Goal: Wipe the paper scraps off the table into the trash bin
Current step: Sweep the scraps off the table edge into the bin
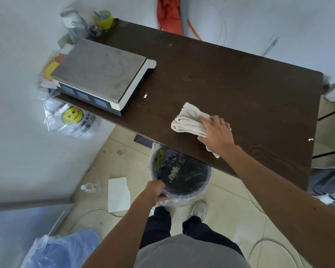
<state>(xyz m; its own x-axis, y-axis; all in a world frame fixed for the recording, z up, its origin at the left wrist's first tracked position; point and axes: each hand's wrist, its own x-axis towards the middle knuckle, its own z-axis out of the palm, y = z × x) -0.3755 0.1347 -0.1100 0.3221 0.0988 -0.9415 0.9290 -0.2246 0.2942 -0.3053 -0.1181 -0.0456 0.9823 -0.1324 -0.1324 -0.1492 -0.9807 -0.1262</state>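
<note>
Our left hand (156,190) grips the near rim of the bin (207,182), held at 6 o'clock just below the desk (240,84) edge. White paper scraps (173,174) lie in its clear liner. Our right hand (218,132) presses flat on a cloth (190,120) on the desk. One loose scrap (145,96) lies at the cloth's 10 o'clock, a second scrap (310,139) at its 3 o'clock.

The counter (230,78) is dark wood with a dull grain. The rag (188,120) is soft, fluffy cloth. The bin (208,179) has a shiny plastic bag (182,202).
</note>
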